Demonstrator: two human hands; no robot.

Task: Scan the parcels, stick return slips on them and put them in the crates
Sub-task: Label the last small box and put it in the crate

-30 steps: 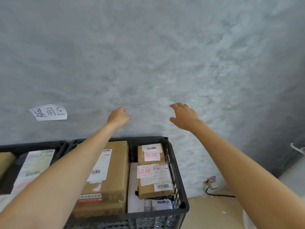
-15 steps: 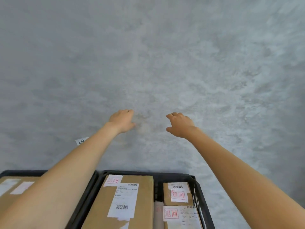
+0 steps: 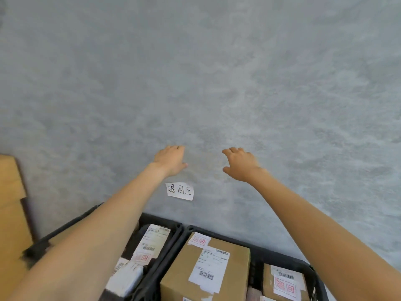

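Both hands empty and relaxed: left hand (image 3: pixel 171 159) and right hand (image 3: pixel 239 165) stretched out toward the grey wall (image 3: pixel 217 72). Below the forearms, labelled parcels (image 3: pixel 206 266) already inside two black crates (image 3: pixel 184 230), probably sorted under the paper sign (image 3: pixel 179 191) just beneath the left hand.

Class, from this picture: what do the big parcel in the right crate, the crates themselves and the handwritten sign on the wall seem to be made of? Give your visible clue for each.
Big parcel: brown cardboard, matt, with glossy clear tape over its edges.
Crates: probably moulded black plastic, judging by the dull, thick rims.
Handwritten sign: thin white paper, with dark pen strokes and a slightly uneven edge.
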